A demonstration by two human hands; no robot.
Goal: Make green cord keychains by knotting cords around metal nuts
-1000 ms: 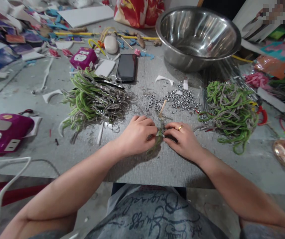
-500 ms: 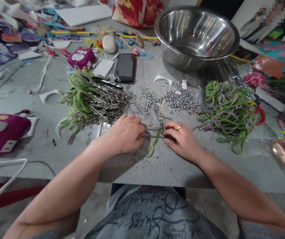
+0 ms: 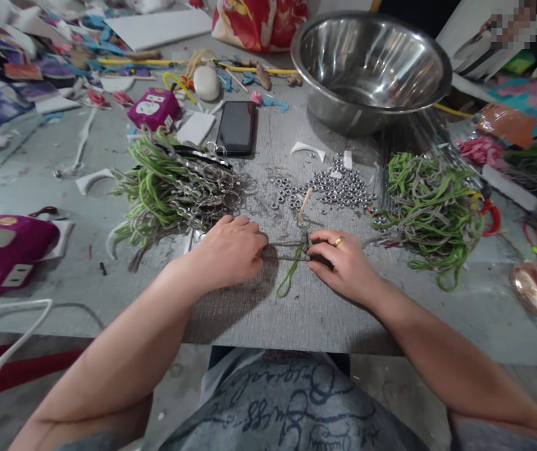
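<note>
My left hand (image 3: 231,250) is closed on grey cord (image 3: 283,245), whose strands stretch taut to the right across the table. At the other end my right hand (image 3: 338,258), with a gold ring on one finger, pinches the cords where they cross. A green cord loop (image 3: 288,279) hangs from that crossing toward me and lies on the tabletop. Just beyond it are a small wooden stick (image 3: 305,203) and a scatter of metal nuts (image 3: 343,188). The exact knot between the right fingertips is partly hidden.
A bundle of green and grey cords with metal pieces (image 3: 169,181) lies at left, a cord heap (image 3: 437,207) at right. Behind stand a steel bowl (image 3: 372,116) and a phone (image 3: 236,128). Purple power adapters (image 3: 19,250) and scraps lie on the left.
My left hand has shifted slightly left, drawing the grey cord strands out longer. My right hand stays almost in place at the crossing.
</note>
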